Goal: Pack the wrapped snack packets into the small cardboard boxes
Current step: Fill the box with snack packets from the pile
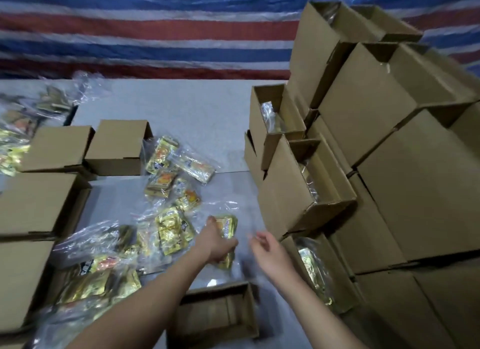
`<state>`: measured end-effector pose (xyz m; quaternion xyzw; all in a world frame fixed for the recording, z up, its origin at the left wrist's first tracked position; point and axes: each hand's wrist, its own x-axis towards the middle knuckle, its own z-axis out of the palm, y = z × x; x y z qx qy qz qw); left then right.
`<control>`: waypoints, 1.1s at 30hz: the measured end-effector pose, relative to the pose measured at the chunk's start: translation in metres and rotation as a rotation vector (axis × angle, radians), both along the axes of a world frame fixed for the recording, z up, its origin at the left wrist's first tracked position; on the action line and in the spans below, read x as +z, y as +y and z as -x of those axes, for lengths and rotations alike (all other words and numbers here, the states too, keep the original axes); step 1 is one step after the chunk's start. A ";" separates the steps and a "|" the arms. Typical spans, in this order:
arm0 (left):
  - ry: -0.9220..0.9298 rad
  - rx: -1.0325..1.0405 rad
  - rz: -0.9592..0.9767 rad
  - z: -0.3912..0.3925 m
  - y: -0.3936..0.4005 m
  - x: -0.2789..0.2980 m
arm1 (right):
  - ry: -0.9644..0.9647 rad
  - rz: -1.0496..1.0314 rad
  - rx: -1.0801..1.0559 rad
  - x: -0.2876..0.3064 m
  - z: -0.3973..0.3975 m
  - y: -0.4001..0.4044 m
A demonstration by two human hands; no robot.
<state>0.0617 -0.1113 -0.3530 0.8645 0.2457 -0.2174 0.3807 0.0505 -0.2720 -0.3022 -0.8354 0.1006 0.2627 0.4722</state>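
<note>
Head view shows the left hand [217,241] gripping a gold wrapped snack packet [228,228] in clear plastic, low over the grey table [197,115]. Just beside it, the right hand [267,252] hangs with fingers loosely curled, holding nothing. More packets [166,167] lie scattered to the left. An open small cardboard box [220,312] sits nearest the person, and filled boxes [306,182] are stacked at right.
</note>
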 end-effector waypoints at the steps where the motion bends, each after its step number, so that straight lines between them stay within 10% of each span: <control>1: -0.105 0.023 0.108 0.004 0.004 0.025 | 0.052 -0.154 -0.054 0.009 -0.006 0.008; 6: -0.464 0.025 0.408 0.034 0.008 0.144 | 0.350 -0.867 -0.096 0.062 -0.018 0.048; 13: -0.463 -0.218 -0.417 0.062 0.022 0.199 | 0.351 -1.068 -0.005 0.101 -0.013 0.057; 19: -0.478 0.045 0.051 0.097 0.080 0.166 | 0.196 -0.725 0.493 0.092 0.006 0.031; 25: -0.107 -0.034 0.184 0.162 0.090 0.029 | -0.090 0.130 1.290 0.048 0.033 0.045; 33: -0.059 0.076 0.146 0.176 0.071 -0.003 | -0.182 0.472 1.553 -0.019 0.058 0.087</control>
